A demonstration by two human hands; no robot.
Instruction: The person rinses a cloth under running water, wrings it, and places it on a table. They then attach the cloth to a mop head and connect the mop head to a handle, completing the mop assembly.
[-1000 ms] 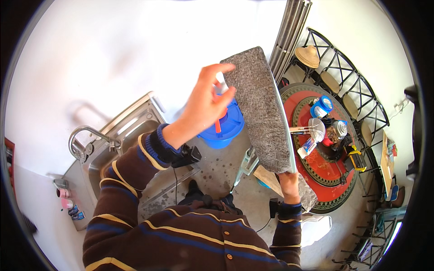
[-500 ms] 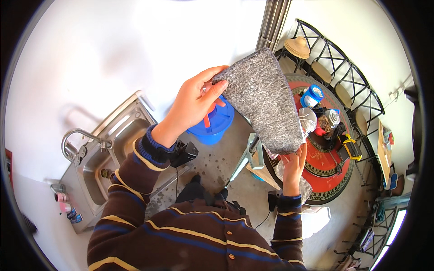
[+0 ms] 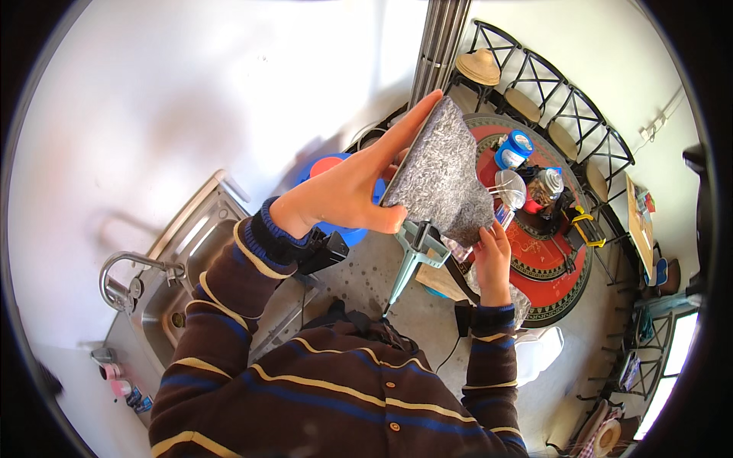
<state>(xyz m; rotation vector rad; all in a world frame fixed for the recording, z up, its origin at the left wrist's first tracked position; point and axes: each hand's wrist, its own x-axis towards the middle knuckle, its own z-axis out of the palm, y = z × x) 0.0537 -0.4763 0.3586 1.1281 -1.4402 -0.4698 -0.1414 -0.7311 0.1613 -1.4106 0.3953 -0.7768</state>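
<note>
A grey, fuzzy mop pad is held up in front of me between both hands, bent across its middle. My left hand is closed round its left edge, with the thumb low and the fingers stretched up along the back, partly hidden. The pad's lower right corner is pinched in my right hand. Just below the pad, a pale green plastic piece with a tapering stem slants down toward me. Whether it joins the pad is hidden.
Left stands a steel sink with a curved tap. A blue bucket is partly behind my left hand. At right, a round red table carries a blue-lidded tub, jars and tools. Black chairs line the wall.
The pad has tilted and folded, its face narrower to view. My left hand has slid down its left edge and spread along it. More of the green piece shows below.
</note>
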